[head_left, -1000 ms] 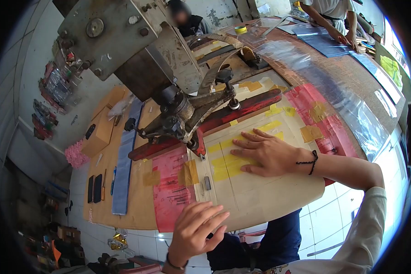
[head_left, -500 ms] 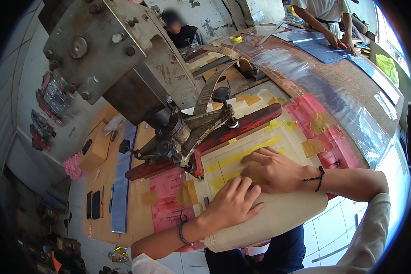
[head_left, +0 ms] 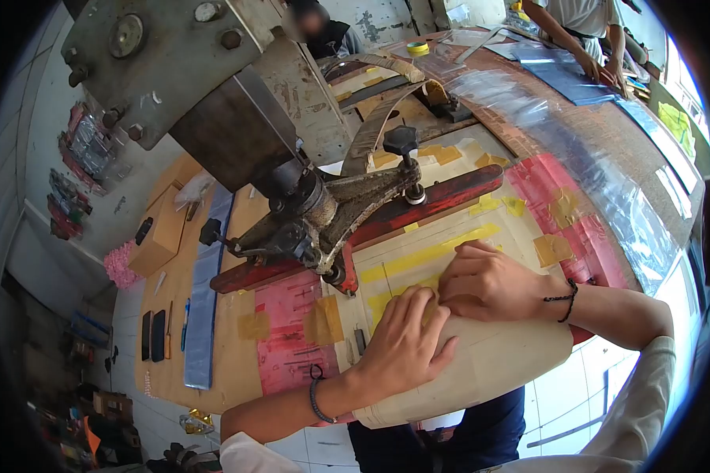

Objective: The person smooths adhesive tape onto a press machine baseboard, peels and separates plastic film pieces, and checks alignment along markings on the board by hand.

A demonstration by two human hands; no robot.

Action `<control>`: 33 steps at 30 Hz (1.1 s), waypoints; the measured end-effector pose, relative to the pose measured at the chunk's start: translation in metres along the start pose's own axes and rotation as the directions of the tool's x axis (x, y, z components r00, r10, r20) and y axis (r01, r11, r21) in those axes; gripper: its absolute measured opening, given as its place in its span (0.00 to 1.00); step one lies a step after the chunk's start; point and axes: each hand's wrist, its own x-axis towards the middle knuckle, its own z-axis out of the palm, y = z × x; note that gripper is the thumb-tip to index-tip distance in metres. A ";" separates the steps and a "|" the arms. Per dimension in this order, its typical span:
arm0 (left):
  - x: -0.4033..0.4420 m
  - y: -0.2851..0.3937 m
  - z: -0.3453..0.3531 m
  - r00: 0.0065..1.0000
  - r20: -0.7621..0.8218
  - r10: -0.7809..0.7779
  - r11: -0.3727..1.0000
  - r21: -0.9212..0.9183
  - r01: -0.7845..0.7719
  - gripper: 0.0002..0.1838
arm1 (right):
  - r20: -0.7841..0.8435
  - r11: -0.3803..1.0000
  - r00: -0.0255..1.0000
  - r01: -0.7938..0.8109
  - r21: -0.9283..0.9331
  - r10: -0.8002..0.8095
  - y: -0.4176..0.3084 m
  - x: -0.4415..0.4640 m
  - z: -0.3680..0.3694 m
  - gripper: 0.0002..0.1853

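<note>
Beige cardboard sheets (head_left: 481, 355) lie under the press, their near edge curving over the table's front edge. Strips of yellow tape (head_left: 438, 254) cross the cardboard in front of my fingers. My left hand (head_left: 406, 335) rests on the cardboard with fingers stretched forward and thumb apart. Beside it, my right hand (head_left: 493, 282) is closed, fingers bent down and pressed together at the tape's near edge; whatever its fingertips hold is hidden. Just beyond both hands sits the press's red bar (head_left: 450, 193), under a grimy metal bracket (head_left: 371, 189) with black knobs.
Red film with brown tape (head_left: 296, 323) covers the table left of the cardboard, with more red film (head_left: 564, 209) on the right. A blue strip (head_left: 209, 307) lies at left. Clear plastic film (head_left: 607, 197) spreads at right. Across the table, a person's hands (head_left: 603, 75) touch blue sheets.
My right hand's fingers, spread before, are now curled and drawn together. My left hand remains on the cardboard. The view has shifted slightly.
</note>
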 end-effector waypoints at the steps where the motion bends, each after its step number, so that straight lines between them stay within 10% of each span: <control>1: -0.001 0.001 -0.001 1.000 0.030 0.006 1.000 0.013 -0.006 0.15 | -0.076 1.000 0.997 0.000 -0.030 -0.003 0.000 0.001 0.002 0.16; 12: -0.005 0.007 -0.003 0.995 0.087 0.037 0.999 0.012 -0.038 0.19 | -0.012 0.990 0.993 -0.116 -0.082 0.115 -0.011 0.000 -0.002 0.24; 21: -0.006 0.009 -0.002 0.998 0.032 -0.050 0.998 0.048 0.048 0.31 | -0.118 0.999 0.992 -0.045 0.010 0.046 -0.004 -0.002 0.007 0.09; 33: -0.003 0.007 -0.003 0.993 -0.076 -0.090 0.973 -0.221 0.072 0.29 | -0.083 0.691 0.980 -0.065 0.720 0.179 0.000 -0.008 -0.002 0.08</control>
